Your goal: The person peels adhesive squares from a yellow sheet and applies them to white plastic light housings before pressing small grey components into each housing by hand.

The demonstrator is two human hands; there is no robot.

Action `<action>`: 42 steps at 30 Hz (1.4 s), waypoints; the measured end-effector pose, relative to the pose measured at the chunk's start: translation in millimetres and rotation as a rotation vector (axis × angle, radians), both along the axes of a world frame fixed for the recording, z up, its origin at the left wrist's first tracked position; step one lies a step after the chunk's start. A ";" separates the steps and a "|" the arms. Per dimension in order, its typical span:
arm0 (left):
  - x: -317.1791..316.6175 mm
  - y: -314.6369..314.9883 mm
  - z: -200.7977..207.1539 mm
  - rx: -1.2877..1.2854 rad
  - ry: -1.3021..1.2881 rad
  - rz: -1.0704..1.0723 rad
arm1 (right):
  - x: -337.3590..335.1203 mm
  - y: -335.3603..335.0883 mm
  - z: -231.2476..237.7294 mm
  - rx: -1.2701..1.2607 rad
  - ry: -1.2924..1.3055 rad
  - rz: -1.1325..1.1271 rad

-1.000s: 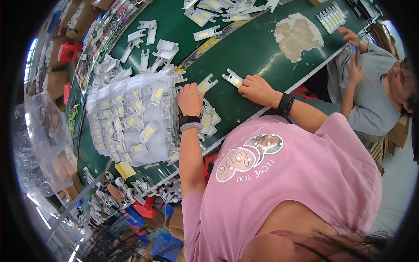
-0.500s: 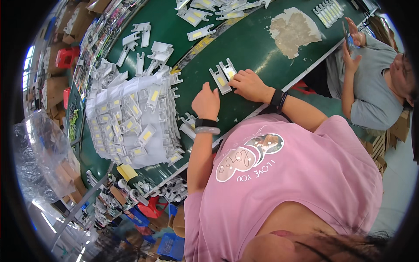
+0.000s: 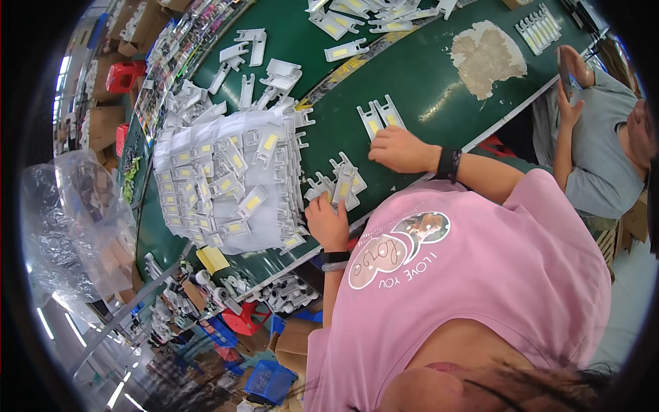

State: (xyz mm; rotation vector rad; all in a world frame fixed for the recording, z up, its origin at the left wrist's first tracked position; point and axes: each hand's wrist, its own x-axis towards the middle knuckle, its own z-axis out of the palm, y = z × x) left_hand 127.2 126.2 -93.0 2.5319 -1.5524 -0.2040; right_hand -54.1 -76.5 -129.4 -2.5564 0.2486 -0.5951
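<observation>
My left hand (image 3: 327, 223) is at the near end of a small heap of white plastic housings (image 3: 344, 184), each with a yellow strip. Its thumb and fingers close around the end of one of them. Farther right, two similar housings (image 3: 381, 118) lie side by side on the green table. Over their near ends rests my right hand (image 3: 403, 150), fingers curled; its fingertips and anything in them are hidden.
At left, a big stack of the same housings (image 3: 226, 182) stands in layers with white sheets. More loose housings (image 3: 347, 51) lie across the table (image 3: 419, 89). A torn beige patch (image 3: 487, 58) marks its surface. On the right, another person (image 3: 597, 130) holds a flat dark object.
My left hand has moved from beside the paired housings to the small heap near the table edge. My right hand has shifted toward the near ends of the pair. The view has turned slightly.
</observation>
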 end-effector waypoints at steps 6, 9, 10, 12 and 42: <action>-3.7 -7.5 -24.8 0.038 0.082 -0.030 | 47.9 27.4 -0.5 0.039 0.331 0.065; -2.0 -6.6 -30.9 -0.006 0.142 0.018 | 55.7 37.0 7.7 0.233 0.530 -0.006; -0.6 -8.0 -30.0 0.007 0.222 0.054 | 57.3 38.7 6.7 0.334 0.525 -0.038; 0.0 -13.0 -28.2 0.019 0.306 0.089 | 58.6 42.0 -1.7 0.433 0.522 -0.071; -4.4 5.5 -7.3 0.167 0.154 -0.105 | 16.2 22.2 14.9 -0.080 0.248 -0.239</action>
